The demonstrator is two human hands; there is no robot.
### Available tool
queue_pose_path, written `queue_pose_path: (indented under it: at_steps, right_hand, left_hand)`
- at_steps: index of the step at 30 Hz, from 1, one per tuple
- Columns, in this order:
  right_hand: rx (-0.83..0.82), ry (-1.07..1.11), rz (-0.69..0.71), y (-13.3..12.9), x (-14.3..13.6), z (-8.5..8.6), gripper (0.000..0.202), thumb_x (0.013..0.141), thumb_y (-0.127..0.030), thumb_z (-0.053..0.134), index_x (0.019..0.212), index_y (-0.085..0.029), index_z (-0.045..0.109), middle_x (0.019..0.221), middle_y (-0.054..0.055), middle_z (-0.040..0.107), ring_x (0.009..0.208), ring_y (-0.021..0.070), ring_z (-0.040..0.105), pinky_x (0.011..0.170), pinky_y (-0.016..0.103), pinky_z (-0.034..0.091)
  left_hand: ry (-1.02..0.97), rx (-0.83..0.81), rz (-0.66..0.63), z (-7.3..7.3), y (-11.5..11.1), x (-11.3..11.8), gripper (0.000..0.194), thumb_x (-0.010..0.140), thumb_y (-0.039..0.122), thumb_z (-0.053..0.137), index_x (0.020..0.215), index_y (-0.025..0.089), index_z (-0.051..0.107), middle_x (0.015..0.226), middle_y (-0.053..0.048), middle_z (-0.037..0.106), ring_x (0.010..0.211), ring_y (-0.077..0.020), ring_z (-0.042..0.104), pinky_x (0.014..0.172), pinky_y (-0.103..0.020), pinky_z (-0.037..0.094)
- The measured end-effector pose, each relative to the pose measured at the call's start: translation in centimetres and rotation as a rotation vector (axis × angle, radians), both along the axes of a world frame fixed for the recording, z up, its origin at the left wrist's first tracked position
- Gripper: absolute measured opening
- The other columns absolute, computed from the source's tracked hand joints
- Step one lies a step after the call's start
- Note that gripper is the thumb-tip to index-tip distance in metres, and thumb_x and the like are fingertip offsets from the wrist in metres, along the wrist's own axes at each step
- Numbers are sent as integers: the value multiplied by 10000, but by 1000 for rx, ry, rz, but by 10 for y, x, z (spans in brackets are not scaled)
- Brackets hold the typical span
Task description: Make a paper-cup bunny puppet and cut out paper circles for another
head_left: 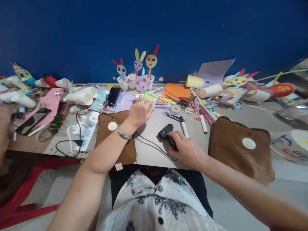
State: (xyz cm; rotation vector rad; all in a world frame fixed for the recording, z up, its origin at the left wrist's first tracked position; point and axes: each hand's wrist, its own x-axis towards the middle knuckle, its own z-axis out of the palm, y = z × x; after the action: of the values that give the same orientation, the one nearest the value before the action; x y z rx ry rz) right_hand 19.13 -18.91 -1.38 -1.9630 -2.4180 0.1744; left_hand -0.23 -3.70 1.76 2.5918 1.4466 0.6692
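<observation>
My left hand (pixel 141 112), a bracelet on its wrist, is closed at the near left side of a white paper cup (pixel 153 103) and grips it; the fingertips are partly hidden. Green and yellow pipe cleaners (pixel 149 95) rise from this cup below a round purple paper face (pixel 141 83). Lower down, my right hand (pixel 186 147) is wrapped round the handle of a black glue gun (pixel 168 133), which rests on or just above the table, nozzle side pointing away to the left. Its cord (pixel 154 143) runs left across the table.
Behind stand several cups with paper rabbit faces (pixel 138 64). Scissors (pixel 183 103), tape (pixel 175 109), a marker (pixel 184 127) and scattered pipe cleaners (pixel 204 109) lie right of centre. Brown pouches (pixel 238 154) flank me. A power strip (pixel 89 134) lies left; another person's arm (pixel 4 128) shows.
</observation>
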Motion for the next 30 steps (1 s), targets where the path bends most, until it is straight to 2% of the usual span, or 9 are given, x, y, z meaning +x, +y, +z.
queue_pose_path:
  at_steps: [4,6,9,12,15,18,22,25,30]
  right_hand:
    - [135,195,17,-6,18,-2,349,945,-340,516,1256,-190,567,1139,129,714,736,219,717,612,312,481]
    - [190,322,1,-11,31,-2,365,928,-333,552,1268,-200,547,1040,104,726,690,198,697,627,312,515]
    - [274,511,-99,-19,48,-4,400,914,-353,621,1280,-232,513,870,41,699,655,196,684,637,323,555]
    - [384,772,-201,-23,58,-11,507,842,-416,748,1261,-277,500,1000,54,693,689,205,705,633,353,596]
    - [367,1099,-255,-23,60,-15,570,784,-454,821,1230,-322,491,1130,67,659,711,217,730,611,382,627]
    - [279,1272,-304,-19,59,-12,550,799,-458,820,1202,-338,466,1083,53,685,740,243,758,636,412,647]
    - [208,1329,-333,-11,55,-4,553,794,-479,816,1178,-319,452,916,54,755,855,309,779,827,515,644]
    - [94,1434,-359,-6,50,-1,607,771,-486,817,1204,-321,425,1036,95,767,900,343,780,784,534,648]
    - [-3,1487,-371,0,39,4,711,691,-397,863,1225,-331,398,1241,124,689,811,318,787,711,500,667]
  left_hand:
    - [-23,-49,-140,-12,-3,8,225,944,155,526,1064,155,716,1127,-122,730,1015,-253,675,826,-342,491]
    - [-20,-78,-204,-18,-6,12,252,928,134,530,1093,146,721,1125,-122,737,1029,-259,681,838,-348,503]
    - [-22,-114,-311,-27,-10,19,255,895,111,547,1072,148,727,1100,-112,741,1021,-245,684,854,-340,515]
    - [-45,-155,-423,-33,-15,24,216,880,130,582,1039,154,726,1078,-104,736,969,-224,680,850,-337,520]
    - [-121,-249,-491,-36,-17,26,188,874,163,628,1034,145,725,1030,-93,734,877,-196,671,834,-339,521]
    - [-291,-454,-488,-37,-17,28,142,860,227,693,975,149,725,928,-55,730,766,-149,646,754,-300,514]
    - [-590,-869,-420,-33,-17,31,238,826,317,760,959,124,718,871,-44,714,678,-116,634,607,-248,475]
    - [-765,-1116,-379,-31,-17,32,331,808,374,787,1004,115,728,787,-20,685,619,-94,601,553,-231,432]
    - [-958,-1344,-356,-29,-16,32,499,625,491,925,883,111,729,837,-35,710,618,-54,567,562,-210,372]
